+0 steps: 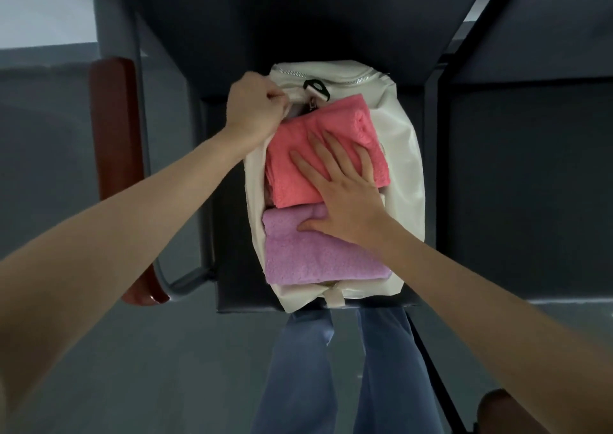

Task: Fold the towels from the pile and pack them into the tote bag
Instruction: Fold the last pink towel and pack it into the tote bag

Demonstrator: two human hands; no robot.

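Pink towel [318,155] under my flat, spread right fingers [331,165], purple [315,254] by thumb; left hand [255,111] pinches bag [404,155] rim. Packing looks near done.

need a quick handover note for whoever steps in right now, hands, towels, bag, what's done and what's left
Left hand: fingers curled round the tote bag's rim at the far left corner, holding it open.
Right hand: flat, fingers straight, pressing the pink towel, thumb on the purple towel.
Both towels lie folded inside the bag, which sits on a dark chair seat.
Done: two towels packed.
Left: no pile in view, so check for more; the zipper is open.
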